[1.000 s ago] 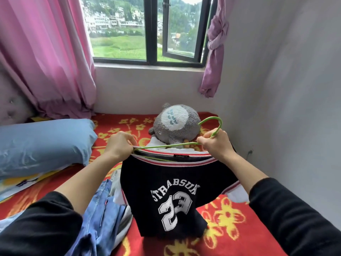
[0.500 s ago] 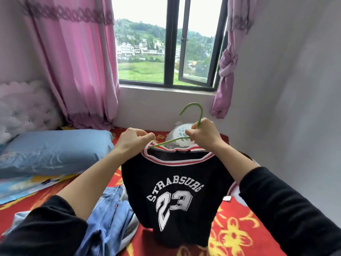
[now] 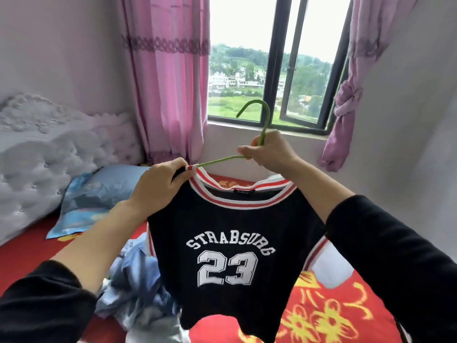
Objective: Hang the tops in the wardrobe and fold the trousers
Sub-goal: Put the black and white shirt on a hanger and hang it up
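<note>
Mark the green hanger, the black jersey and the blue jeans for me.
green hanger (image 3: 265, 125): head view, on the hook's stem above the right hand.
black jersey (image 3: 230, 224): head view, on the chest above the lettering.
blue jeans (image 3: 138, 276): head view, on the crumpled denim left of the jersey.

Both arms raised forward, left hand (image 3: 158, 185) pinching, right hand (image 3: 269, 151) fisted

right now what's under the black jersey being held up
Below the black jersey lies the red flowered bedspread, with crumpled blue denim at its lower left and a white piece at its right edge. Whatever sits directly behind the cloth is covered.
</note>
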### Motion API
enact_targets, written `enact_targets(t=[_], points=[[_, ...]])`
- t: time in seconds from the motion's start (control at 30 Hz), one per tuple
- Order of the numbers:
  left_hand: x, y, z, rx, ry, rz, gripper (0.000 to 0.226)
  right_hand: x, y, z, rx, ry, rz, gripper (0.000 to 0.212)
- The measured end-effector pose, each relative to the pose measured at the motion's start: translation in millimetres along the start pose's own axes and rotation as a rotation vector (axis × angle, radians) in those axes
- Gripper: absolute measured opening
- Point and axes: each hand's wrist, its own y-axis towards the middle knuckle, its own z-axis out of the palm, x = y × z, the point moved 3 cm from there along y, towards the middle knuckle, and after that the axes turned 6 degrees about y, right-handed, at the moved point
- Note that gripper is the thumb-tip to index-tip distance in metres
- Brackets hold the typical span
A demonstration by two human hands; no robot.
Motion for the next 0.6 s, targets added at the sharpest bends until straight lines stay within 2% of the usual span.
enact_targets(t=[0.23, 0.37, 0.43, 0.6], points=[[27, -64, -81, -0.112, 0.124, -0.144, 0.027, 85, -10, 75, 0.275, 0.011, -0.186, 0.033], [68, -114, -138, -0.185, 0.162, -0.250, 0.046, 122, -18, 122, 0.460, 0.119, -0.282, 0.032], [92, -142, -170, -0.230, 0.195, -0.316, 0.052, 135, -20, 145, 0.519, 0.084, -0.318, 0.027], [141, -210, -252, -0.280, 0.240, -0.510, 0.030, 169, -28, 224, 0.597, -0.008, -0.324, 0.028]])
